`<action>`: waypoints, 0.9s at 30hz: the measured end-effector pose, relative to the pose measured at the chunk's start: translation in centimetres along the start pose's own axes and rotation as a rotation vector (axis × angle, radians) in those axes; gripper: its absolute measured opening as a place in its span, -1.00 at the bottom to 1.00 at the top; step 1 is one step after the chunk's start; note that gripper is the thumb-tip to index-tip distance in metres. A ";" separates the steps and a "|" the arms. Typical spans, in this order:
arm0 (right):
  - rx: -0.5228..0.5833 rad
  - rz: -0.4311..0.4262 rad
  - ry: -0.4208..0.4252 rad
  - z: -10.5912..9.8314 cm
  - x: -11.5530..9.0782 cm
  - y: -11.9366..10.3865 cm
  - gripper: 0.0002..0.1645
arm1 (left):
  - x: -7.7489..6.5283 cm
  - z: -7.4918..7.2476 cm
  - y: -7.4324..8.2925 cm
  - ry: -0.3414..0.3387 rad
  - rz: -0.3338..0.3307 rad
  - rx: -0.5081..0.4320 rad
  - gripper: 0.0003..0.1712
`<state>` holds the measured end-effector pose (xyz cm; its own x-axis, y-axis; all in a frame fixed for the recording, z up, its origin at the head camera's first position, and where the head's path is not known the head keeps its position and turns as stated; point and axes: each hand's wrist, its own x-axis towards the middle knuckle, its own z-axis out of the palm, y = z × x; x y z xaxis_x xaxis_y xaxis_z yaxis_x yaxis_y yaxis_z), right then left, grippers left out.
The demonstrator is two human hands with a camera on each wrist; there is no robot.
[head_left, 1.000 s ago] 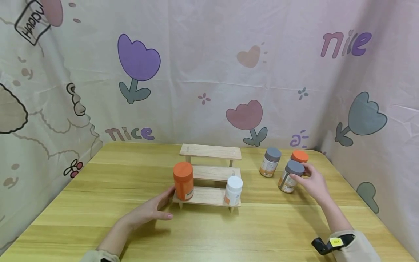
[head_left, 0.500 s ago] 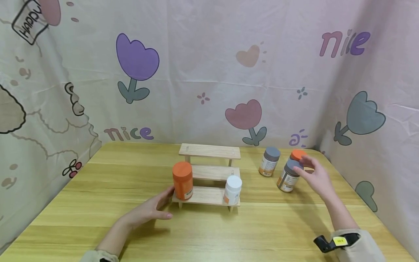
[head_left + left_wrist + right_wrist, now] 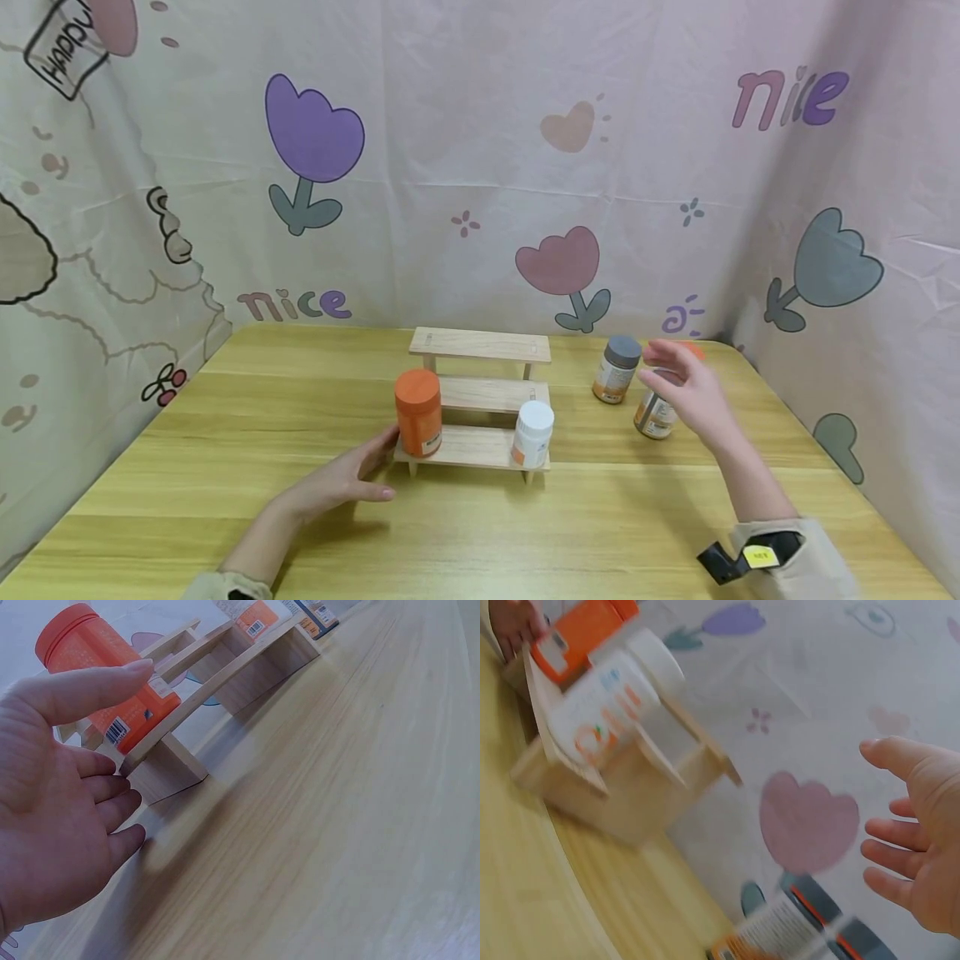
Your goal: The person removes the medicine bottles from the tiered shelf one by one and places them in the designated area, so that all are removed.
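A small wooden three-step shelf (image 3: 480, 446) stands mid-table. Its lowest step bears an orange bottle (image 3: 418, 414) at the left and a white bottle (image 3: 533, 435) at the right. My left hand (image 3: 341, 483) is at the shelf's left end, its fingertips right at the edge and the thumb apart, holding nothing. My right hand (image 3: 693, 392) hovers with loosely bent fingers and nothing in it. In the head view it overlaps the lid of a grey-lidded bottle (image 3: 656, 415) and most of an orange lid (image 3: 692, 350) behind. Another grey-lidded bottle (image 3: 617, 371) stands just to the left.
The yellowish wooden table (image 3: 480, 533) runs back to a printed fabric curtain (image 3: 450, 167), which also hangs at both sides. The shelf's middle step (image 3: 487, 394) and top step (image 3: 480, 344) stand behind the bottles.
My right hand has let go of the front grey-lidded bottle, lifting off and shifting left above it. The left hand and the shelf stay in place.
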<state>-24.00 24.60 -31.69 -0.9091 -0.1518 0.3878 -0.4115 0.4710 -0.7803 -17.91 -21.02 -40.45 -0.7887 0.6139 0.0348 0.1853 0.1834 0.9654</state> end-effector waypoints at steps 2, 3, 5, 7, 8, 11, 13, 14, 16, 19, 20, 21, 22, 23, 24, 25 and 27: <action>0.064 -0.016 -0.033 0.9 0.0 -0.6 -0.35 | 0.0 0.0 0.0 0.002 -0.011 -0.001 0.04; 0.091 -0.022 -0.055 1.3 -0.1 -0.9 -0.36 | 0.0 0.0 0.0 0.003 -0.015 -0.002 0.04; 0.122 -0.033 -0.095 2.2 -0.1 -1.3 -0.36 | 0.0 0.0 0.1 0.005 -0.026 -0.004 0.04; 0.138 -0.044 -0.133 3.2 -0.1 -1.5 -0.38 | 0.0 -0.1 0.1 0.005 -0.029 -0.004 0.04; 0.136 -0.047 -0.151 3.7 -0.2 -1.6 -0.38 | 0.0 -0.1 0.1 0.004 -0.027 -0.001 0.04; 0.135 -0.059 -0.201 5.0 -0.3 -1.7 -0.38 | 0.0 0.0 0.0 0.005 -0.031 -0.005 0.04; 0.142 -0.076 -0.236 5.8 -0.4 -1.7 -0.36 | 0.0 0.0 0.0 0.005 -0.034 -0.011 0.04; 0.141 -0.084 -0.252 6.2 -0.4 -1.8 -0.35 | 0.0 0.0 0.0 0.003 -0.033 -0.012 0.04; 0.144 -0.093 -0.287 7.0 -0.6 -1.9 -0.32 | 0.0 0.0 0.0 0.004 -0.034 -0.016 0.04; 0.132 -0.100 -0.336 7.9 -1.0 -2.0 -0.29 | 0.0 0.0 -0.1 0.005 -0.030 -0.015 0.04; 0.124 -0.100 -0.350 8.2 -1.1 -2.0 -0.28 | 0.0 0.0 -0.1 0.005 -0.029 -0.015 0.04; 0.119 -0.104 -0.363 8.5 -1.2 -2.0 -0.27 | 0.0 0.0 -0.1 0.005 -0.027 -0.015 0.04; 0.114 -0.110 -0.372 8.7 -1.2 -2.0 -0.26 | 0.0 0.0 -0.2 0.004 -0.025 -0.016 0.05; 0.110 -0.117 -0.380 9.0 -1.3 -2.1 -0.26 | 0.0 0.0 -0.2 0.004 -0.022 -0.016 0.05; 0.109 -0.126 -0.386 9.2 -1.3 -2.1 -0.26 | 0.0 0.0 -0.2 0.003 -0.020 -0.018 0.05; 0.108 -0.139 -0.388 9.4 -1.4 -2.1 -0.26 | 0.0 0.0 -0.2 0.002 -0.018 -0.019 0.05; 0.110 -0.161 -0.380 9.8 -1.4 -2.2 -0.28 | 0.0 0.0 -0.2 0.000 -0.014 -0.023 0.05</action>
<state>-22.48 15.24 -35.36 -0.7833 -0.5348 0.3168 -0.5358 0.3225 -0.7803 -17.95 -21.08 -40.66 -0.7912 0.6112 0.0217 0.1610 0.1740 0.9715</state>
